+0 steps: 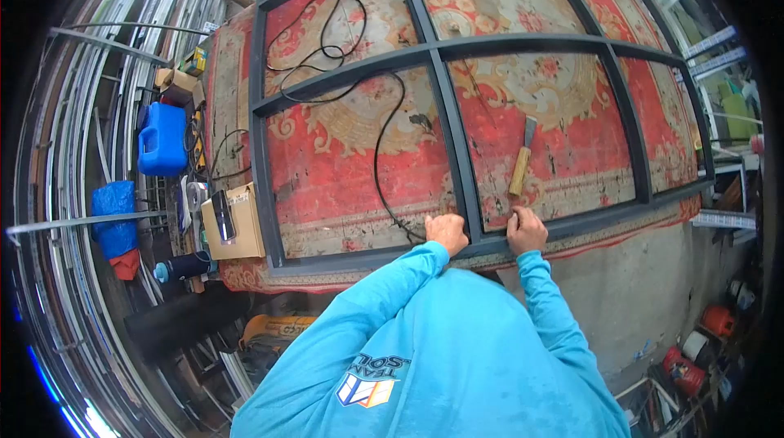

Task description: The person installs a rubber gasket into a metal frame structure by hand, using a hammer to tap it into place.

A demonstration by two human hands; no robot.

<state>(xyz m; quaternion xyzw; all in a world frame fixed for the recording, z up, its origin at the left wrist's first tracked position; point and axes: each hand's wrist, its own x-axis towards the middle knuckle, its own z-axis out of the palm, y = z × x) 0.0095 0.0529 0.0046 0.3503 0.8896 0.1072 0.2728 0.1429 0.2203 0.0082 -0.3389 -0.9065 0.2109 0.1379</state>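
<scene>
A large dark grey frame (pixel 531 44) with crossbars lies flat on a worn red patterned carpet (pixel 359 185). My left hand (pixel 447 234) is closed at the frame's near bar, left of a crossbar joint. My right hand (pixel 527 231) has curled fingers at the same bar, right of that joint. What either hand holds, if anything, is hidden. Just beyond my right hand, inside one panel opening, rests a flat-bladed scraper (pixel 521 162) with a wooden handle. A black cable (pixel 380 140) loops across the frame and runs down close to my left hand.
Left of the frame stand a blue jug (pixel 162 140), a cardboard box (pixel 243 234) with a phone (pixel 222 216) on it, and a dark bottle (pixel 184 265). Long metal profiles (pixel 69 152) fill the left side. Red containers (pixel 683 370) sit on the floor at lower right.
</scene>
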